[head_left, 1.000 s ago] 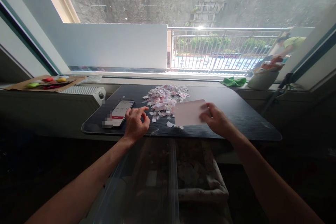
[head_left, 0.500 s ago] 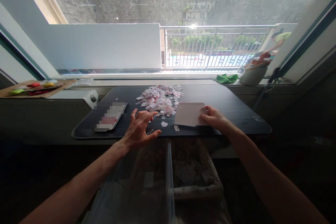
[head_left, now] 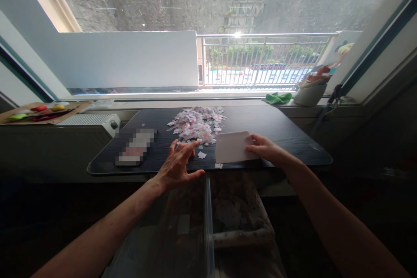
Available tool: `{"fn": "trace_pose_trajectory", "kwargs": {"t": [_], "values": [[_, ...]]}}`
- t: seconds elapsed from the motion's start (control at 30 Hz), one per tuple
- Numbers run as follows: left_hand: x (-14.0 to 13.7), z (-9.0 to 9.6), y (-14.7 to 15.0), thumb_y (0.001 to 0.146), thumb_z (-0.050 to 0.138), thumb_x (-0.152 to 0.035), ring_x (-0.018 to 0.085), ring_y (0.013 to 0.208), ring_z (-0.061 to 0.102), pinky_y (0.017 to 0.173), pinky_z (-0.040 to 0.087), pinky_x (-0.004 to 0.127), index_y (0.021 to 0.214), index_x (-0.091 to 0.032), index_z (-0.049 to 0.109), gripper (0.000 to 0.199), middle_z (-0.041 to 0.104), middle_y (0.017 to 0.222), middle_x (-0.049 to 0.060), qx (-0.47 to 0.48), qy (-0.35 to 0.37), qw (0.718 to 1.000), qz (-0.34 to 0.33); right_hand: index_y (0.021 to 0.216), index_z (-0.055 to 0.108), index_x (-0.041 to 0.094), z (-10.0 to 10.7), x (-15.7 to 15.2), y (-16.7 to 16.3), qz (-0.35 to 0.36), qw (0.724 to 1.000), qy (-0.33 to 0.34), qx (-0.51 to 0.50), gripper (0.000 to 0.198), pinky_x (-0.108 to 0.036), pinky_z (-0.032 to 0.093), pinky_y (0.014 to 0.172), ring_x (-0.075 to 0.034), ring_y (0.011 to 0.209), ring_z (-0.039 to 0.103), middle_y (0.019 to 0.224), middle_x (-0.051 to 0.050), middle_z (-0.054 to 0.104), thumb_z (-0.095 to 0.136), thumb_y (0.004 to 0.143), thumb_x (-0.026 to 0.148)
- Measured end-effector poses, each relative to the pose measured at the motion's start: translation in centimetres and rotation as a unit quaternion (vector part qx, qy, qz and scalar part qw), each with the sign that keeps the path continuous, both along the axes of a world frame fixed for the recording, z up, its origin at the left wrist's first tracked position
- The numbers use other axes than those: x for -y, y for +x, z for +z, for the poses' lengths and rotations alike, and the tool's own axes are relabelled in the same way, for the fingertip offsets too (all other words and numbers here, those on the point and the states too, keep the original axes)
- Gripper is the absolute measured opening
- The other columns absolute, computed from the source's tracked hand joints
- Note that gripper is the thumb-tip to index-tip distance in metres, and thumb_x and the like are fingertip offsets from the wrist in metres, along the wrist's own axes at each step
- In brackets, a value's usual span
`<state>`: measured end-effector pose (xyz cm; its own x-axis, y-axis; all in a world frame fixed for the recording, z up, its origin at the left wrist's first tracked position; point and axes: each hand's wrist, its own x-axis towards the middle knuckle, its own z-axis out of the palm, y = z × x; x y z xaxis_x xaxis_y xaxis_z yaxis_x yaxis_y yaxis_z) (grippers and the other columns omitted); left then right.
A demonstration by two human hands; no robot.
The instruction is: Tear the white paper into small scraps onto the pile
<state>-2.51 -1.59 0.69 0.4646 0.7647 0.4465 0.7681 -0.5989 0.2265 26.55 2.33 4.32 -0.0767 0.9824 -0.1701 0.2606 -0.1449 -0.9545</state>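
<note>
My right hand [head_left: 265, 149] grips a flat, pale rectangular card or scraper [head_left: 232, 147] by its right edge, just over the dark table [head_left: 270, 121]. My left hand [head_left: 180, 163] holds nothing; its fingers are spread above the table's front edge, thumb pointing right. Between and beyond the hands lies a heap of small white and pinkish paper pieces [head_left: 195, 122]. One loose paper piece [head_left: 202, 155] lies close to the left fingertips. Another scrap [head_left: 219, 166] sits below the lower left corner of the flat piece.
A phone [head_left: 135, 147], partly blurred out, lies on the table's left. Below the front edge are a clear plastic bin [head_left: 209, 226] and a lined container [head_left: 244, 239] with paper inside. A green cloth [head_left: 277, 98] and a pot [head_left: 311, 93] stand on the windowsill; a person is outside.
My left hand has shifted slightly right, its fingers still spread. The flat piece in my right hand has tilted up a little. The whole view has moved slightly.
</note>
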Motion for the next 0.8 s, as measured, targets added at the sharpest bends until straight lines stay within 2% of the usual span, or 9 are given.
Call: {"fn": "trace_pose_trajectory", "kwargs": {"t": [0.43,0.53,0.67,0.8], "values": [[0.1,0.0,0.2,0.07,0.067,-0.041,0.023,0.099,0.054,0.108,0.014,0.057,0.137,-0.023,0.031,0.078,0.059,0.095,0.003,0.004,0.0,1.0,0.003,0.085,0.059,0.018,0.3,0.7,1.1,0.048,0.999,0.005,-0.023,0.022,-0.023,0.05,0.063,-0.016,0.072,0.063,0.08,-0.001,0.068,0.063,0.064,0.013],[0.1,0.1,0.2,0.069,0.067,-0.041,0.024,0.099,0.054,0.109,0.015,0.056,0.133,-0.024,0.036,0.073,0.059,0.094,0.003,0.005,0.001,1.0,0.007,0.086,0.057,0.019,-0.4,-0.2,0.3,0.029,0.998,0.044,-0.016,0.023,-0.024,0.049,0.061,-0.015,0.069,0.062,0.078,-0.001,0.066,0.062,0.064,0.016],[0.1,0.2,0.3,0.069,0.067,-0.043,0.025,0.104,0.052,0.11,0.014,0.055,0.117,-0.022,0.051,0.055,0.06,0.099,0.005,-0.003,0.01,1.0,0.008,0.091,0.053,0.02,-1.5,-1.4,-1.9,0.016,0.993,0.115,-0.005,0.025,-0.026,0.049,0.061,-0.014,0.067,0.06,0.079,0.0,0.064,0.058,0.066,0.02],[0.1,0.3,0.2,0.072,0.066,-0.044,0.026,0.107,0.05,0.11,0.012,0.055,0.104,-0.022,0.06,0.04,0.059,0.102,0.006,-0.026,0.015,1.0,0.002,0.089,0.052,0.019,-1.2,-1.1,-3.2,0.017,0.985,0.163,0.048,0.021,-0.025,0.047,0.058,-0.014,0.065,0.058,0.075,0.0,0.062,0.054,0.067,0.02]]}}
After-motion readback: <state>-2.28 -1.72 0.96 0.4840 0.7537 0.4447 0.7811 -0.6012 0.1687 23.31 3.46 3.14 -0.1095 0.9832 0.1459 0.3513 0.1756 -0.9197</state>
